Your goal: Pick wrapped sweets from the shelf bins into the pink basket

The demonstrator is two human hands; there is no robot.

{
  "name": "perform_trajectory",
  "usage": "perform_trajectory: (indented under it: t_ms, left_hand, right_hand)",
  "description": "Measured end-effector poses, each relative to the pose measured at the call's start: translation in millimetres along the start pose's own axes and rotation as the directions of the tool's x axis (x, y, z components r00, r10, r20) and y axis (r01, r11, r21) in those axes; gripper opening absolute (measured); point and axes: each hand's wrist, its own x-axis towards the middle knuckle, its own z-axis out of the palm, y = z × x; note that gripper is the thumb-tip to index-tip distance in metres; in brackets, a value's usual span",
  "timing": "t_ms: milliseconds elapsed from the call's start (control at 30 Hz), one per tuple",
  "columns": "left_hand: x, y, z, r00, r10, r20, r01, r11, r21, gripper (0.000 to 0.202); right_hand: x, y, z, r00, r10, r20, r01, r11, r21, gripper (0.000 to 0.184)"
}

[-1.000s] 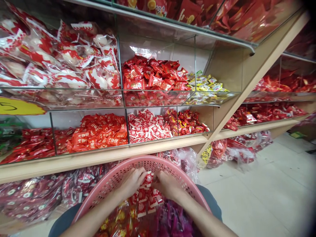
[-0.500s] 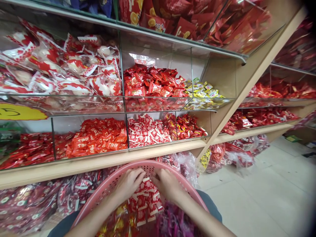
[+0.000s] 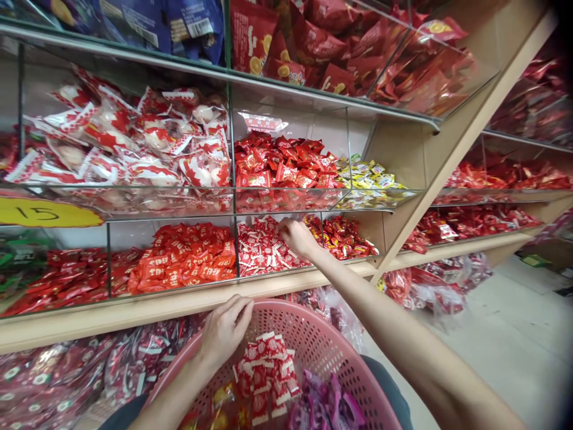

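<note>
Wrapped candies (image 3: 258, 249) lie by the curled right hand (image 3: 298, 237), hold unclear; left hand (image 3: 226, 327) half-open, empty; yellow tag (image 3: 58, 212) reads "15".

Even light; right edge dark, seemingly out of focus

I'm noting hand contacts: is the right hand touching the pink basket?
Apart. The head view shows the right hand up at the red-and-white candies, with the wooden shelf edge visible between it and the pink basket.

1 cam on my head, facing fwd & down. Basket (image 3: 333, 352) close below me, shelves (image 3: 134, 315) just beyond.
</note>
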Motion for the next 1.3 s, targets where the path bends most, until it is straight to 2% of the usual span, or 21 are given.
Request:
perform_trajectory:
  t_ms: [100,233,367,533,700,933,1033,1133,1300]
  left_hand:
    - [0,-2,-2.6,0.997,0.060,-0.042,-0.054,0.990,0.130,0.027]
    - [0,-6,-4.3,0.992,0.123,-0.014,-0.114,0.957,0.267,0.029]
    - [1,-8,-5.3,0.993,0.115,0.020,-0.115,0.930,0.348,0.032]
    - [0,-3,-7.2,0.999,0.044,0.016,-0.047,0.898,0.437,0.032]
    - [0,-5,-6.7,0.997,0.081,-0.010,-0.070,0.909,0.411,0.029]
    - [1,-14,-1.5,0.990,0.136,-0.029,-0.118,0.931,0.345,0.026]
    - [1,-15,-0.4,0.990,0.135,-0.027,-0.118,0.934,0.337,0.024]
    - [1,-15,0.2,0.991,0.136,-0.018,-0.122,0.935,0.333,0.024]
    - [0,-15,-0.1,0.989,0.147,-0.022,-0.132,0.938,0.322,0.022]
  right_hand:
    - [19,4,13,1.000,-0.004,0.008,0.004,1.000,-0.006,0.029]
    - [28,7,23,0.999,-0.007,0.031,0.007,1.000,0.003,0.031]
    - [30,8,26,0.999,0.004,0.044,-0.003,1.000,-0.009,0.034]
    - [32,13,29,0.999,0.007,0.047,-0.005,0.998,-0.057,0.033]
    - [31,14,31,0.999,-0.011,0.039,0.016,0.993,-0.114,0.036]
    - [21,10,20,0.997,-0.079,-0.026,0.074,0.986,-0.148,0.040]
    - [16,12,17,0.995,-0.078,-0.057,0.075,0.996,-0.046,0.039]
    - [14,17,19,0.997,-0.027,-0.079,0.037,0.991,0.127,0.034]
    - [10,23,26,0.993,0.059,-0.106,-0.027,0.961,0.275,0.020]
